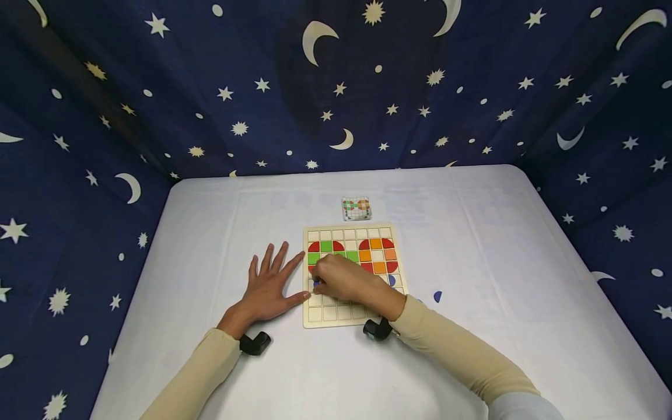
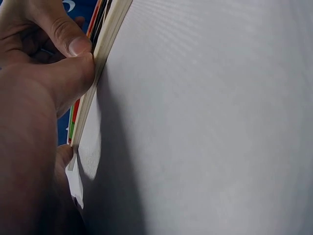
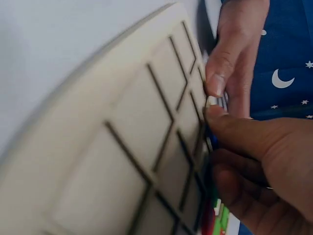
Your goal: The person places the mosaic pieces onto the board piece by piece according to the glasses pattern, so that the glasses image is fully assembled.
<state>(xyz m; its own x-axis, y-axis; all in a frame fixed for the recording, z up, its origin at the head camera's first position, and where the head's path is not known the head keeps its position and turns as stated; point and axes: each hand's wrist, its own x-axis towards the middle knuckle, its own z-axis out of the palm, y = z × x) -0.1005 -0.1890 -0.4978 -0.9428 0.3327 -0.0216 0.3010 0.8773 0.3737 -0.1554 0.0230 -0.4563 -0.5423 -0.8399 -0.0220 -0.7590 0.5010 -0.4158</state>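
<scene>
I saw the right hand (image 1: 343, 281) curled low over the left part of the wooden grid board (image 1: 336, 314), its fingertips pinching a small blue piece (image 1: 316, 283) against a cell near the board's left edge. The piece sat right at the fingertips, under the hand. The left hand (image 1: 270, 289) lay flat on the white table (image 1: 210, 233), fingers spread, thumb touching the board's left edge.
</scene>
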